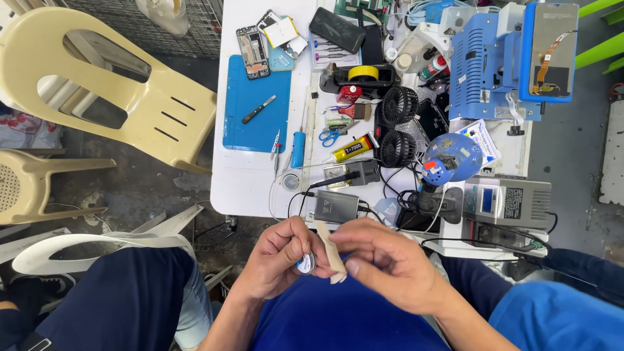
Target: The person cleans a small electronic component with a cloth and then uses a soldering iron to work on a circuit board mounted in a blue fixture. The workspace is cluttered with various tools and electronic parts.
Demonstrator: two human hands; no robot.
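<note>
The left hand [279, 257] has its grip clamped on a small round disc [306, 263], white and blue, pinched between thumb and fingertips just above the person's lap. Touching that grip on its right side is a pale strip [331, 252], something like a tape backing or a thin swab; I cannot tell which. The right hand [390, 263] has its grip closed on this strip, with the thumb and forefinger meeting near the strip's lower end, so the two grips sit almost against each other.

As a judgement, the work looks to be in its middle: both things are already picked up and brought together, and the strip is laid against the disc, but nothing shows it fully peeled, wiped or stuck on. Whether anything has come off the disc cannot be seen.

Beyond the two grips, farther from the person, stands the white worktop [244, 182]. Up and to the left of the left grip lies a blue mat [250, 123] with a dark knife-like tool [259, 109] on it and an opened phone frame [253, 52] at its far edge. Straight ahead of the grips sits a small grey box [337, 206] with cables, and a yellow glue tube [353, 149] beyond it. Ahead and to the right of the right grip are two black fans [398, 123] and a blue machine [484, 65].
</note>
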